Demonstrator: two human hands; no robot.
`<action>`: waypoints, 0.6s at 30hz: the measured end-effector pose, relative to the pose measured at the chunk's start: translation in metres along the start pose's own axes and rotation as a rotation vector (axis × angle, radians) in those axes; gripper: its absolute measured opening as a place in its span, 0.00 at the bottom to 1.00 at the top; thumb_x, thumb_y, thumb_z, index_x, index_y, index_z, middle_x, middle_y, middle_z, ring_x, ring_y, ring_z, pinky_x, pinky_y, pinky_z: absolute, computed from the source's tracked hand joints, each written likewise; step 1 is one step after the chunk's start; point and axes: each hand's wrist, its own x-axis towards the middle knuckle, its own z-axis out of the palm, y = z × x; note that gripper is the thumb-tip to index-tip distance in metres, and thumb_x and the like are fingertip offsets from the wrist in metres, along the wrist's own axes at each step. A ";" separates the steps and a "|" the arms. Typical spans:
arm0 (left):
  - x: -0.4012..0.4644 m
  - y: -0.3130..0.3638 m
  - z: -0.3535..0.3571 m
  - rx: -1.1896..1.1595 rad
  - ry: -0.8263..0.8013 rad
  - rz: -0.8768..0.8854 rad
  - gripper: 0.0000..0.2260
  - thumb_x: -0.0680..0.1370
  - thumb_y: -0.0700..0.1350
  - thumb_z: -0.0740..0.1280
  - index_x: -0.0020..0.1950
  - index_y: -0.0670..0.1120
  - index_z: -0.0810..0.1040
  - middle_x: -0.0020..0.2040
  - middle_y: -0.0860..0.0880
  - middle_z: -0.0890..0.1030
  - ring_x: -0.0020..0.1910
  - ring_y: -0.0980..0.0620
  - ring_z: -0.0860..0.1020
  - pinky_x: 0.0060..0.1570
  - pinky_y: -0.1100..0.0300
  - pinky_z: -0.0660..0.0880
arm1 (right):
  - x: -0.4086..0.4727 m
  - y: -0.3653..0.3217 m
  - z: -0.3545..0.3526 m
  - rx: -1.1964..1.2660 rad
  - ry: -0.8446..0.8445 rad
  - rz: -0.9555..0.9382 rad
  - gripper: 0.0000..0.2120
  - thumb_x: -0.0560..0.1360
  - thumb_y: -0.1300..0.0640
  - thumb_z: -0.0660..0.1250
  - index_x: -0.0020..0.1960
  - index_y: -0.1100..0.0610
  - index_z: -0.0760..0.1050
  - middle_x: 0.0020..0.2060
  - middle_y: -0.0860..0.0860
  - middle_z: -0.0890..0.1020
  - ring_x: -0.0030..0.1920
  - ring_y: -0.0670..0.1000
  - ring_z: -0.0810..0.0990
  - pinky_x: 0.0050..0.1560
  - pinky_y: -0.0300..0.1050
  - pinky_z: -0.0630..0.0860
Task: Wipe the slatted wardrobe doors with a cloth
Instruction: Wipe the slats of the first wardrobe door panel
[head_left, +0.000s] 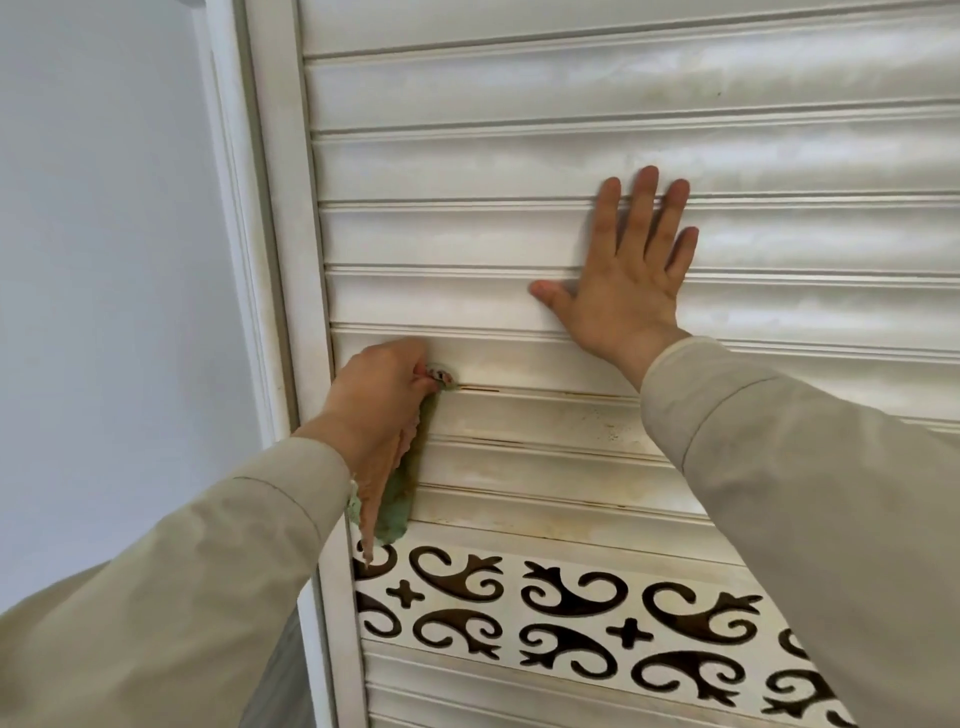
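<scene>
A white slatted wardrobe door (467, 228) fills the view, its lower slats stained brownish. My left hand (379, 395) grips a green and pink cloth (402, 499) and holds a bunched tip of it against a groove near the door's left edge. The rest of the cloth hangs down under my wrist. My right hand (623, 280) lies flat on the slats higher up and to the right, fingers spread and straight.
A band of dark scroll cut-outs (561, 608) crosses the door below the stained slats, with more slats under it. The white door frame (270, 260) runs down the left, beside a plain pale wall (104, 260).
</scene>
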 end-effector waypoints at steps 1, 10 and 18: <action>0.001 0.010 0.003 0.009 -0.004 0.014 0.13 0.78 0.52 0.69 0.39 0.48 0.70 0.37 0.49 0.77 0.39 0.44 0.77 0.40 0.52 0.76 | 0.000 0.000 0.000 -0.001 0.000 0.002 0.52 0.73 0.28 0.58 0.79 0.55 0.33 0.77 0.59 0.32 0.76 0.65 0.30 0.74 0.65 0.36; -0.002 0.077 0.034 0.080 -0.015 0.072 0.14 0.79 0.58 0.65 0.45 0.49 0.67 0.48 0.45 0.81 0.48 0.40 0.78 0.43 0.52 0.72 | -0.001 0.001 0.001 -0.002 0.018 -0.008 0.53 0.73 0.27 0.58 0.80 0.55 0.33 0.77 0.59 0.33 0.76 0.64 0.31 0.73 0.64 0.35; -0.002 -0.002 0.002 0.140 0.005 -0.148 0.18 0.77 0.62 0.66 0.38 0.50 0.70 0.39 0.48 0.78 0.42 0.43 0.77 0.39 0.54 0.72 | -0.001 0.000 0.001 0.000 0.029 -0.002 0.53 0.73 0.28 0.59 0.80 0.55 0.34 0.78 0.59 0.34 0.76 0.65 0.32 0.74 0.65 0.36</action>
